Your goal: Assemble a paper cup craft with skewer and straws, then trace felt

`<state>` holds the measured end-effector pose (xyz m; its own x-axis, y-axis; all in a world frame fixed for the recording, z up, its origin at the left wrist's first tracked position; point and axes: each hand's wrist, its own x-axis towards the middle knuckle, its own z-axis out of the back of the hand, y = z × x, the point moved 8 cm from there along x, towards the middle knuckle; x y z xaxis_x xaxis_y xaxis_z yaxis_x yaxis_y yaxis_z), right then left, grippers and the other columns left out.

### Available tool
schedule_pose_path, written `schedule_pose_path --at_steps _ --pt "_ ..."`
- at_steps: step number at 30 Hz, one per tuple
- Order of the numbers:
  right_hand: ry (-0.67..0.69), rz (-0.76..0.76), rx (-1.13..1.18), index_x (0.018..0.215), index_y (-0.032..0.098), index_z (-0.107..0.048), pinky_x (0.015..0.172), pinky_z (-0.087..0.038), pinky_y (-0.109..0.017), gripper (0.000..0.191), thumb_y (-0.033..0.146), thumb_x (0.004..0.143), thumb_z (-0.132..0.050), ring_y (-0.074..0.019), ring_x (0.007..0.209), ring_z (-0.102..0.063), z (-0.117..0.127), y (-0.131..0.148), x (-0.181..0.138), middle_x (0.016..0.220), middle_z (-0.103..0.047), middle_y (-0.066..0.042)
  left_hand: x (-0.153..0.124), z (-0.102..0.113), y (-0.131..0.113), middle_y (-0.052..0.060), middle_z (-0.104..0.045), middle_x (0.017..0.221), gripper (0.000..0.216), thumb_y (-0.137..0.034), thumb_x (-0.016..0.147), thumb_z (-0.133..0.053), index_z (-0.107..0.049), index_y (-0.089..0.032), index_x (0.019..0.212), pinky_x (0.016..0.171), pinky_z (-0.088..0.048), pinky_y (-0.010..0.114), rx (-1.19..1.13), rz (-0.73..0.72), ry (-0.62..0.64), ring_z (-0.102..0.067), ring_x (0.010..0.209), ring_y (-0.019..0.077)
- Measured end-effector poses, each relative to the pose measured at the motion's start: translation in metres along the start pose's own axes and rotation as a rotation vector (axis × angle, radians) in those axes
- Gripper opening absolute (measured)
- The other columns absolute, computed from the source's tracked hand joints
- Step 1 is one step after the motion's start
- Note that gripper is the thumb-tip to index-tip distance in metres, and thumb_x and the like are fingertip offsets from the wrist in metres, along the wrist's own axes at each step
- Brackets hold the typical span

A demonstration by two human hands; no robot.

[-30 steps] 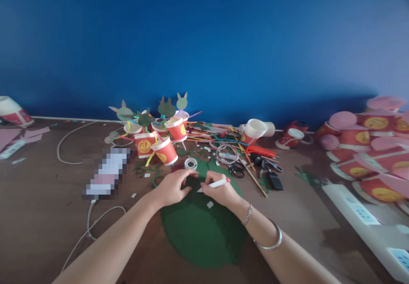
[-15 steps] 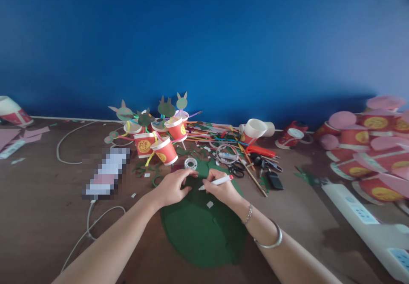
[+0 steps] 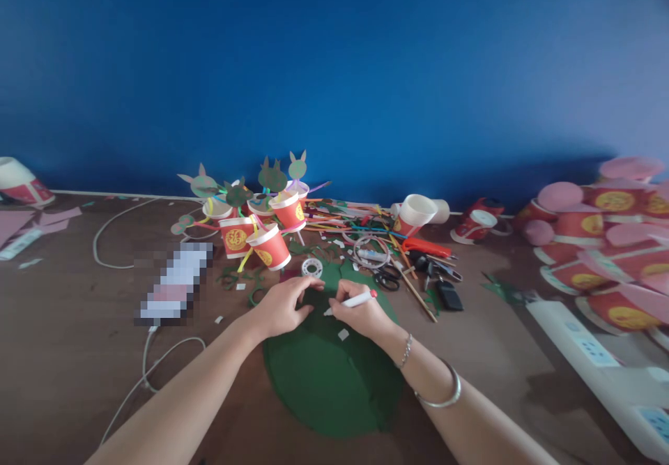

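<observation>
A large round piece of dark green paper lies on the brown table in front of me. My right hand is closed round a white pen with a red cap, its tip down on the far part of the paper. My left hand rests on the paper's far left edge, fingers curled and pressing down on it. A roll of clear tape lies just beyond my left fingers. A small white scrap sits on the green paper under my right wrist.
Red paper cups with green rabbit-shaped cutouts stand beyond my hands, next to coloured straws, black scissors and keys. A white power strip and stacked red cups with pink lids fill the right. White cables lie at left.
The pen tip moved slightly along the green paper and back; my left hand has stayed in place.
</observation>
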<state>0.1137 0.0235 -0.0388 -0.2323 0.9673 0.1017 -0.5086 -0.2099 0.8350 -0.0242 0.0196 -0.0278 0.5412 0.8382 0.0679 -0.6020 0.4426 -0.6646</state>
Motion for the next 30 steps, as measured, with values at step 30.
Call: schedule_pose_path --at_steps 30 --pt "-0.022 -0.016 -0.015 0.051 0.020 -0.034 0.045 -0.026 -0.020 0.025 0.017 0.066 -0.054 -0.0084 0.048 -0.036 0.0017 -0.0029 0.0007 0.049 -0.039 0.006 0.0002 -0.0001 0.0008 0.001 -0.061 0.086 0.043 -0.017 0.074 -0.057 -0.053 -0.023 0.117 0.067 -0.044 0.026 -0.003 0.007 0.006 -0.054 0.067 0.0145"
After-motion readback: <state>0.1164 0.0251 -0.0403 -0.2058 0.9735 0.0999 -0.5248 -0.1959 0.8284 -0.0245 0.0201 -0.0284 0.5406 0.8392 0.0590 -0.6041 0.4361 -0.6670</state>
